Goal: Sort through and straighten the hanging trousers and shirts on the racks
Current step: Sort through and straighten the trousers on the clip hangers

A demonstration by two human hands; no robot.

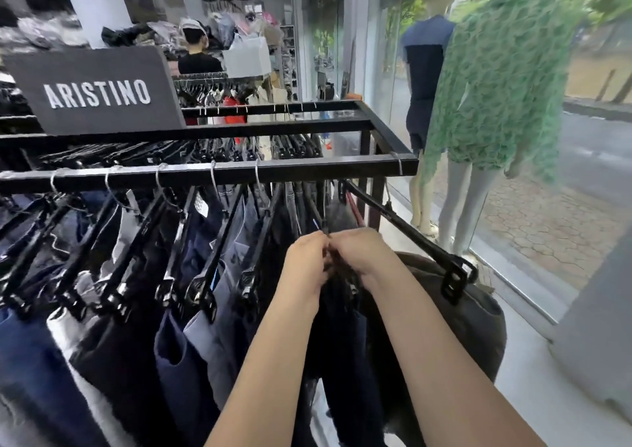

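Observation:
A black metal rack (pixel 219 172) carries a row of trousers on black clip hangers (pixel 212 268), in navy, grey and dark denim. My left hand (pixel 304 258) and my right hand (pixel 359 251) meet at the near end of one hanger, fingers curled and pinching its clip and the dark trouser waistband (pixel 338 296) under it. What exactly the fingertips hold is hidden between the hands. A further hanger (pixel 427 251) sticks out to the right with a dark brown garment (pixel 478 323) on it.
A dark sign reading ARISTINO (pixel 97 94) stands on the rack top. Two mannequins (pixel 492 80) stand at the glass shop window on the right. A person in a cap (pixel 195 49) stands by another rack further back. Pale floor runs along the window.

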